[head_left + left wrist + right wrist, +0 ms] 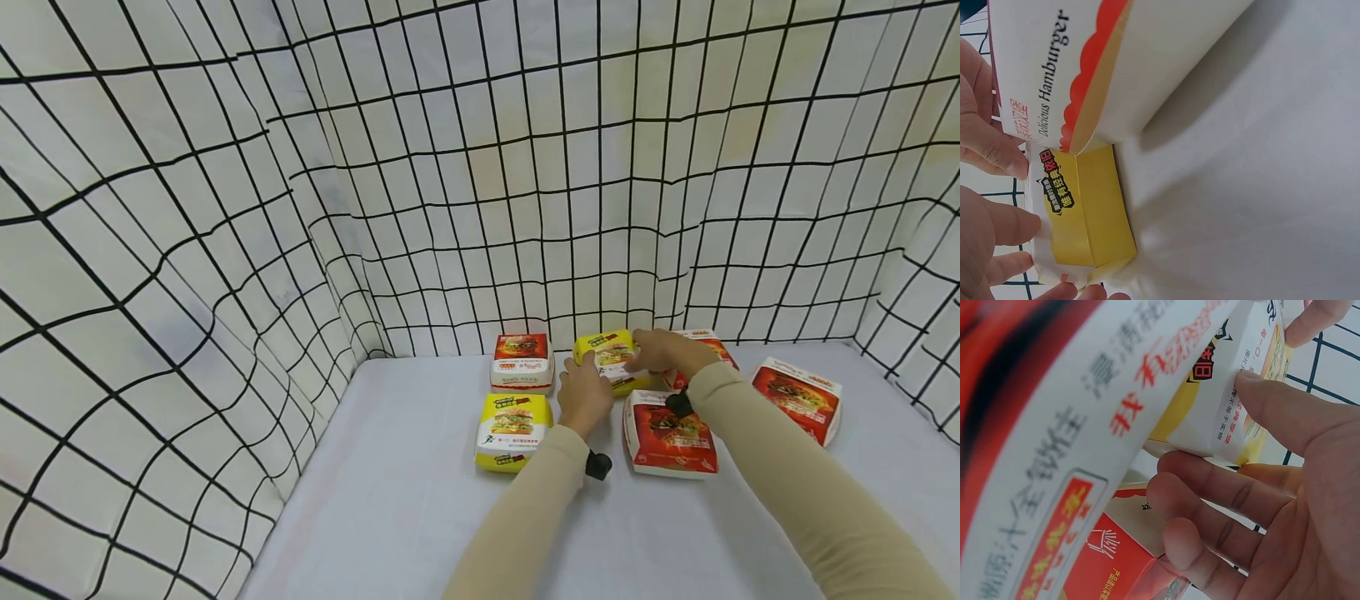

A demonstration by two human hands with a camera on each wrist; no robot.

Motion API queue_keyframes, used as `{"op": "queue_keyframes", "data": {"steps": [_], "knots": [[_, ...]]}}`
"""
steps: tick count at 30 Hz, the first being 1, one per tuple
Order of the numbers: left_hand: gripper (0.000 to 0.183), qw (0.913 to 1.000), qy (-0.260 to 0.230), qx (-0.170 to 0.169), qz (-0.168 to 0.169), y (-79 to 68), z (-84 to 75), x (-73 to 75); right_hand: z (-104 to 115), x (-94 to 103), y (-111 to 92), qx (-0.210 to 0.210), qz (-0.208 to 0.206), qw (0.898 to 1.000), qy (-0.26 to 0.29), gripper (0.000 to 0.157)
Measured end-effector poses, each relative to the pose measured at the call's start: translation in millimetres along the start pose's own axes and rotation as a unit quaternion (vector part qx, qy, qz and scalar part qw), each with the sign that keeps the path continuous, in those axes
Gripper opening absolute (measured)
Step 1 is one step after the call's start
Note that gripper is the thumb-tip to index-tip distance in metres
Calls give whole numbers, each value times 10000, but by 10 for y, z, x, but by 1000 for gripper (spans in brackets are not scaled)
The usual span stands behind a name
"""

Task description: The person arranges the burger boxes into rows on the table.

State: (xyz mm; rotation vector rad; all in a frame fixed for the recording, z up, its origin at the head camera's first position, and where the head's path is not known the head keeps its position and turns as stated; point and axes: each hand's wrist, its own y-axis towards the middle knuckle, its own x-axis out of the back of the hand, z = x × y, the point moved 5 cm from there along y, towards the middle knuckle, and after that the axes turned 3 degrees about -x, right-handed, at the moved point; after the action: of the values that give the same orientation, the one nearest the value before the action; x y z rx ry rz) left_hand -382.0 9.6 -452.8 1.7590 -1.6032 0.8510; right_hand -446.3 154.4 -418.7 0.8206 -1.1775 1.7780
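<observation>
Both hands hold one yellow-and-white hamburger box (pixel 606 343) at the back of the table. On its left side are the fingers of my left hand (pixel 587 398); the left wrist view shows them bent around one end of the yellow box (pixel 1100 212). My right hand (pixel 670 352) grips the opposite side. In the right wrist view its thumb presses the printed top and its index finger lies beneath the edge. Directly in front, below the right forearm, lies a red hamburger box (pixel 671 446). Another red box (pixel 708 337) is partly hidden behind the right hand.
Left of the hands, a red box (pixel 521 362) stands behind a second yellow box (pixel 513 429). A tilted red box (pixel 798 396) lies at the right beyond the forearm. Black netting (pixel 525 167) over white cloth rises along the back and sides of the white table (pixel 375 500).
</observation>
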Motion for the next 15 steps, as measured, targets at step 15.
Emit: {"op": "queue_keyframes", "data": {"steps": [15], "knots": [[50, 9998, -7, 197, -91, 9, -8, 22, 57, -15, -56, 78, 82, 9999, 38, 78]]}}
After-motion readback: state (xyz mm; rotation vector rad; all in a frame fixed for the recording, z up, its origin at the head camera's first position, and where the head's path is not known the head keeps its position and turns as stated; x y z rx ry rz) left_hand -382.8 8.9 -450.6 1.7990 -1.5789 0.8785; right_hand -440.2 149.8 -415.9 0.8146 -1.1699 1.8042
